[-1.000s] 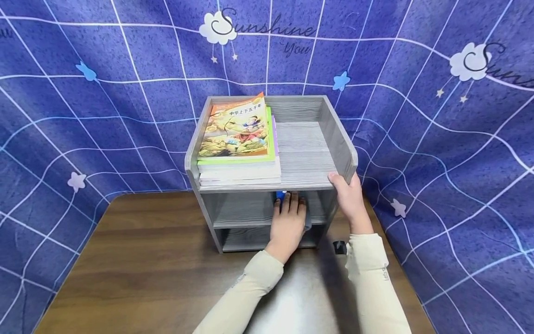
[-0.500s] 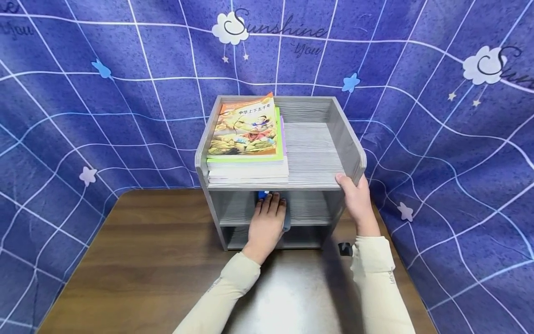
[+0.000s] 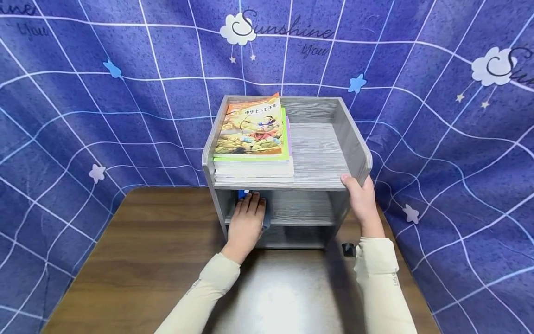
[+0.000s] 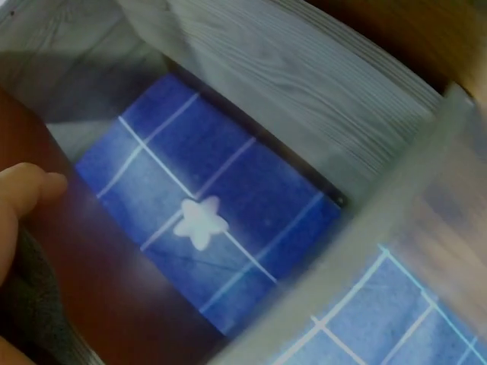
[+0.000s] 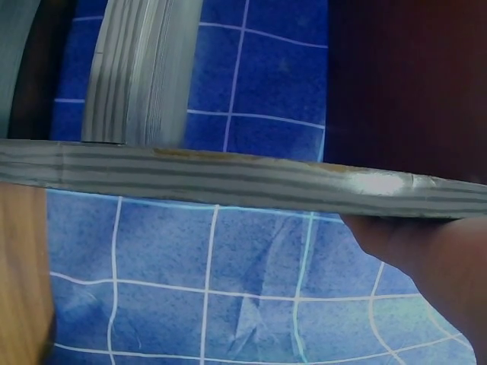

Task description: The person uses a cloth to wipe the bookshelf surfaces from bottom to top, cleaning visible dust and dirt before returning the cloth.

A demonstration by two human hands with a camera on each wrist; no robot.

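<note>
Grey cloth [image 3: 266,221], only its edge showing, lay under the left hand [image 3: 246,221] on the middle shelf [image 3: 298,208], at the left end and by the front edge. The fingers of that hand were laid forward over it, nearly straight; whether the thumb pinched any cloth I could not tell. A small blue patch [image 3: 242,193] showed just past the fingertips, too little of it to identify.

The step in hand looked to be wiping the middle shelf, with the stroke close to the left side panel [image 3: 219,204]. The next move, I judged, called for working the cloth into that corner, then drawing it back over the board, palm low enough to clear the deck above.

Around the cloth stood the grey, wood-grained shelf unit [image 3: 318,144]. The right hand [image 3: 362,199] gripped its front right corner, thumb on the top board and the other fingers mostly hidden behind the side, presumably to steady it; that hold seemed worth keeping through the strokes. A stack of books [image 3: 252,134] lay on the left of the top board.

Further out, a small black object [image 3: 348,249] sat on the brown table [image 3: 158,250] near the right sleeve [image 3: 381,273], and a blue curtain [image 3: 167,69] printed with stars and clouds hung behind
</note>
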